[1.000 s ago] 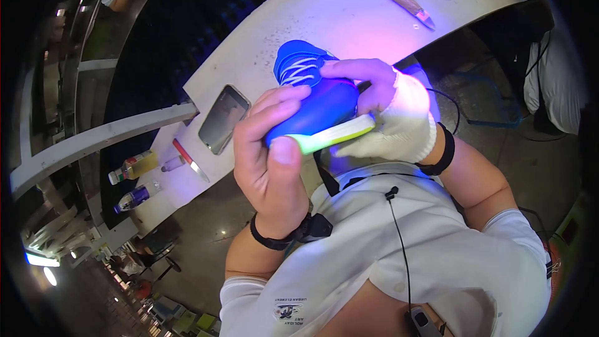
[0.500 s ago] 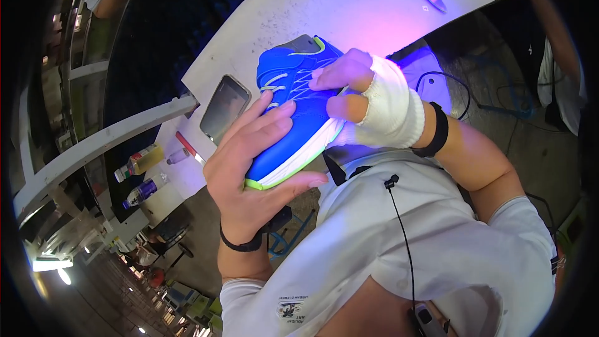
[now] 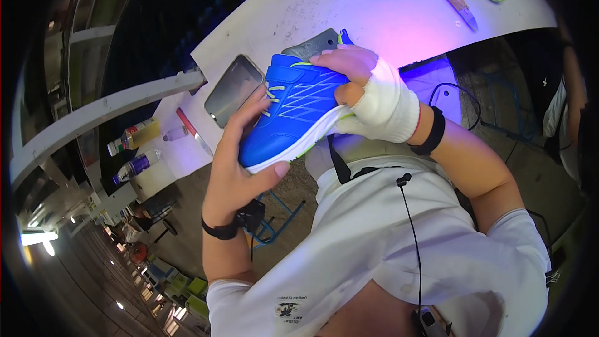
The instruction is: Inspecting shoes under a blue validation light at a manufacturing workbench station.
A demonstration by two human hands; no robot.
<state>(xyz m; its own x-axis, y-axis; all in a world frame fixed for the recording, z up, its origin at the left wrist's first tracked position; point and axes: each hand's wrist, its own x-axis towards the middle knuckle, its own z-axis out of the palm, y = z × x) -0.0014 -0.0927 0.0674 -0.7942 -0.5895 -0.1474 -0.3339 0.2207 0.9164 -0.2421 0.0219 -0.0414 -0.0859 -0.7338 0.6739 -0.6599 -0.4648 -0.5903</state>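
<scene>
The blue shoe (image 3: 287,109) is over the near edge of the surface (image 3: 249,30), slanting between both hands, its toe in the left grip (image 3: 232,165), curled round it, its back half in the right grip (image 3: 377,97), closed on it.

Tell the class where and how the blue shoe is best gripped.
The rounded toe of the blue shoe is probably best, taken from the person's left: it points lower left, and its curve suits the left hand, fingers across the top, thumb against the white sole. The right hand occupies the rear end.
</scene>
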